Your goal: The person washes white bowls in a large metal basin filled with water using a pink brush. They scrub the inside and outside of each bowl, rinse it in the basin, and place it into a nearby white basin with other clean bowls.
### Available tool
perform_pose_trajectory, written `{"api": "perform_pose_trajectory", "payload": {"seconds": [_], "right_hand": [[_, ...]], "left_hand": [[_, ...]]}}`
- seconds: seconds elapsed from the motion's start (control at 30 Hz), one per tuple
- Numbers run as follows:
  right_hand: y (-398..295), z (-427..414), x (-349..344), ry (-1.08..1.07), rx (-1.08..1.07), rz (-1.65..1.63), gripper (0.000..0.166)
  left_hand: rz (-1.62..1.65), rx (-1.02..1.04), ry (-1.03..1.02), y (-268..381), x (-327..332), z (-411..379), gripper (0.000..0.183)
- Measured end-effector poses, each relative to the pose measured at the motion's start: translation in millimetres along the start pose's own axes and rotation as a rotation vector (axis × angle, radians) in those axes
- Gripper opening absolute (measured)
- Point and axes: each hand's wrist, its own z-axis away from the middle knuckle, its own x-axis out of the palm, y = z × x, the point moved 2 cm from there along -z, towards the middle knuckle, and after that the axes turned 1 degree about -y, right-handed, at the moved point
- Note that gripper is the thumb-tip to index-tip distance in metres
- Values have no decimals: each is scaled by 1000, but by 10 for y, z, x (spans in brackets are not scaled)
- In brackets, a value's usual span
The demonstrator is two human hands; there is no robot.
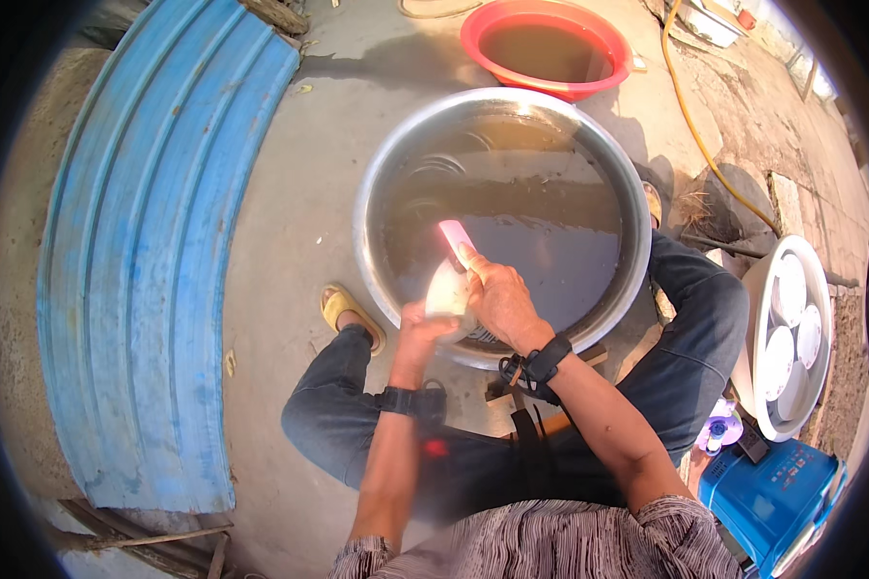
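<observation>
My left hand [418,326] grips a white dish [445,291], probably a bowl, tilted over the near rim of a large metal basin [368,217]. The dish is blurred, and glare washes out its surface. My right hand [505,300] is closed on a pink plastic tool [455,233] held against the dish. The tool's end points up and left; its lower part is hidden by my fingers, so its kind cannot be told. Murky brown water [536,239] fills the basin, and light glints off its surface.
Beyond the basin stands a red plastic tub [586,90] of brown water. A white tub [749,347] of several plates is at my right, beside a blue plastic container [767,485]. Blue corrugated sheeting [152,275] lies left. A yellow hose [695,137] crosses the concrete.
</observation>
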Motion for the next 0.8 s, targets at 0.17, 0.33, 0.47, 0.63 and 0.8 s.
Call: {"api": "perform_pose_trajectory", "payload": {"seconds": [0.17, 0.33, 0.47, 0.63, 0.8], "right_hand": [[164, 60, 4, -123, 120, 36, 62], [84, 288, 67, -43, -55, -48, 54], [194, -96, -3, -109, 94, 27, 48], [0, 629, 207, -71, -34, -45, 44], [235, 267, 360, -5, 25, 40, 40]], "left_hand": [[116, -6, 72, 103, 97, -3, 35], [73, -27, 13, 93, -26, 22, 33], [8, 26, -43, -21, -9, 9, 34], [51, 50, 129, 105, 10, -47, 32], [-53, 23, 135, 63, 76, -62, 29]]}}
